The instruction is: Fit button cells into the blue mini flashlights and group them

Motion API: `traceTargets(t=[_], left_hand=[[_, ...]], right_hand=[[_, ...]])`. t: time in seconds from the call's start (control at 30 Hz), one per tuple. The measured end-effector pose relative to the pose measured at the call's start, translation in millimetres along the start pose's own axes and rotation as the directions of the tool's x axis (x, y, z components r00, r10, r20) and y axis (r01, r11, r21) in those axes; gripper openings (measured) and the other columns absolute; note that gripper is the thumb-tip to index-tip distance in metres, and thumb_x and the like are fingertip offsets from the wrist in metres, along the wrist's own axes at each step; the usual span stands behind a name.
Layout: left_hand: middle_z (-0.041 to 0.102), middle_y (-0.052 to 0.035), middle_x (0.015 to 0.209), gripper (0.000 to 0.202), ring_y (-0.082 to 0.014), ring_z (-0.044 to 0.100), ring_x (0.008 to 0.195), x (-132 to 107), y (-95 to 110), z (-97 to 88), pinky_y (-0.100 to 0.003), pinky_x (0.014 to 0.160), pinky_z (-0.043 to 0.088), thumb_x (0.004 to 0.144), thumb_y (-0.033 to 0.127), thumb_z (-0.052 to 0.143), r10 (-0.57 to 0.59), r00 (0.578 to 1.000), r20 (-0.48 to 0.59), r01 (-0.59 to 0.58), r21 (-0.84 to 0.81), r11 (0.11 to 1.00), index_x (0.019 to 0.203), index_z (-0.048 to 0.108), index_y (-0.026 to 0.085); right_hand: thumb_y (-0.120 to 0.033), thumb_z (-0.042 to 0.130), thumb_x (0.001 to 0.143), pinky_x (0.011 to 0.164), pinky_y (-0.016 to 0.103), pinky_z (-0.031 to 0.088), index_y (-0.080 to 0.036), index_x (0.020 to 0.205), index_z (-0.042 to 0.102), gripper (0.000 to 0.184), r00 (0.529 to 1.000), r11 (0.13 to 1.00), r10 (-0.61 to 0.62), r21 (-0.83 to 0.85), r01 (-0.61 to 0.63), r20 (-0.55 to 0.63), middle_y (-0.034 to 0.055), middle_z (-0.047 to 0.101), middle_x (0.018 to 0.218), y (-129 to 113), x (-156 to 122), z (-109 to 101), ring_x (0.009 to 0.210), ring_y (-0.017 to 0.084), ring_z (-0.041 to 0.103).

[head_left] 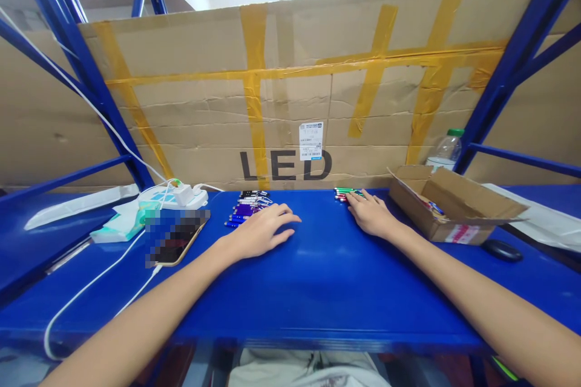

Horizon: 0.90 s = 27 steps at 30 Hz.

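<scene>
My left hand [261,231] rests over the right ends of a row of pens [245,210] in black, white, purple and blue, its fingers stretched to the right. Part of that row is hidden under the hand. Farther right, my right hand [370,213] lies palm down with its fingertips on a smaller group of green and red pens [348,192]. Those pens lie side by side near the back of the blue table [313,278]. Neither hand is wrapped around anything.
An open cardboard box [454,208] with pens inside stands right, beside a black mouse [502,250] and a bottle [445,150]. On the left are a phone [181,242], a power strip [195,198], a tissue pack [118,224] and white cables. A large cardboard sheet [204,115] stands behind.
</scene>
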<state>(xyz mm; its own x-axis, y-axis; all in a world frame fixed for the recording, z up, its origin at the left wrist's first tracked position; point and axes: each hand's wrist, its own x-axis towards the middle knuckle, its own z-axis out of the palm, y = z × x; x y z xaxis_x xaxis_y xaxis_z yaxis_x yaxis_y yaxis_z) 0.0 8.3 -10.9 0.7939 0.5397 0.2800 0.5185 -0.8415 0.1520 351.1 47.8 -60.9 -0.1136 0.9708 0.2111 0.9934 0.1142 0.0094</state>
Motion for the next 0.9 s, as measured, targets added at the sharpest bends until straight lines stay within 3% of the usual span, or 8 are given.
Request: traceTargets(t=[0.13,0.3,0.53,0.6,0.7,0.83,0.9], left_hand=[[0.066,-0.0113,0.136,0.032,-0.0286,0.062,0.128,-1.4,1.6,2.7,-0.046,0.115,0.048,0.111,0.033,0.054,-0.028,0.999,0.037,0.029,-0.041,0.999,0.14,0.065,0.024],[0.066,-0.0104,0.135,0.032,-0.0281,0.062,0.127,-2.2,0.5,5.0,-0.044,0.115,0.048,0.111,0.035,0.055,-0.041,0.998,0.045,0.044,-0.068,0.997,0.139,0.066,0.024],[0.068,-0.0089,0.13,0.031,-0.0264,0.064,0.123,-2.9,-1.9,10.9,-0.041,0.111,0.05,0.111,0.036,0.055,-0.021,0.998,0.064,0.028,-0.101,0.995,0.138,0.067,0.024],[0.068,-0.0086,0.13,0.031,-0.0267,0.064,0.123,-3.4,-1.0,11.0,-0.041,0.11,0.049,0.111,0.036,0.055,-0.027,0.997,0.068,0.033,-0.098,0.995,0.137,0.066,0.024],[0.068,-0.0091,0.129,0.036,-0.0282,0.065,0.122,-4.6,2.6,9.7,-0.04,0.106,0.05,0.11,0.042,0.059,-0.047,0.996,0.075,0.053,-0.081,0.995,0.14,0.062,0.024],[0.067,-0.0081,0.123,0.047,-0.0276,0.068,0.111,-6.1,8.5,7.9,-0.036,0.093,0.052,0.102,0.056,0.069,-0.065,0.994,0.089,0.072,-0.077,0.994,0.133,0.063,0.022],[0.068,-0.006,0.115,0.04,-0.025,0.068,0.104,-6.0,11.0,7.3,-0.033,0.087,0.05,0.102,0.056,0.069,-0.045,0.993,0.105,0.055,-0.096,0.994,0.124,0.065,0.022]], right_hand=[[-0.025,0.039,0.109,0.109,0.058,0.044,-0.015,0.134,0.064,0.036,0.997,0.997,-0.073,-0.025,0.072,-0.014,0.0255,0.063,0.145,-5.6,-4.8,-11.4,0.141,0.043,0.053],[-0.024,0.043,0.11,0.097,0.047,0.05,-0.017,0.143,0.057,0.037,0.988,0.988,-0.155,-0.013,0.154,-0.017,0.0227,0.064,0.142,-6.4,-5.4,-19.8,0.128,0.037,0.062],[-0.02,0.046,0.11,0.096,0.045,0.05,-0.017,0.13,0.068,0.03,0.958,0.959,-0.283,0.007,0.283,0.042,0.0182,0.072,0.126,-18.2,-16.3,-31.2,0.117,0.034,0.067],[-0.027,0.048,0.112,0.099,0.043,0.049,-0.02,0.133,0.067,0.03,0.934,0.935,-0.355,0.035,0.354,0.045,0.0152,0.072,0.124,-29.9,-24.7,-37.7,0.116,0.032,0.066],[-0.041,0.053,0.112,0.098,0.041,0.051,-0.02,0.135,0.067,0.033,0.854,0.832,-0.52,0.237,0.502,0.013,0.0136,0.07,0.122,-52.2,-39.8,-45.7,0.113,0.03,0.065],[-0.059,0.058,0.108,0.097,0.04,0.05,-0.022,0.132,0.068,0.046,0.761,0.683,-0.649,0.439,0.584,-0.004,0.0103,0.069,0.119,-77.1,-56.1,-51.6,0.111,0.029,0.064],[-0.064,0.059,0.105,0.099,0.041,0.049,-0.021,0.137,0.066,0.053,0.752,0.661,-0.659,0.474,0.582,-0.003,0.0108,0.068,0.121,-80.7,-58.7,-53.7,0.114,0.03,0.062]])
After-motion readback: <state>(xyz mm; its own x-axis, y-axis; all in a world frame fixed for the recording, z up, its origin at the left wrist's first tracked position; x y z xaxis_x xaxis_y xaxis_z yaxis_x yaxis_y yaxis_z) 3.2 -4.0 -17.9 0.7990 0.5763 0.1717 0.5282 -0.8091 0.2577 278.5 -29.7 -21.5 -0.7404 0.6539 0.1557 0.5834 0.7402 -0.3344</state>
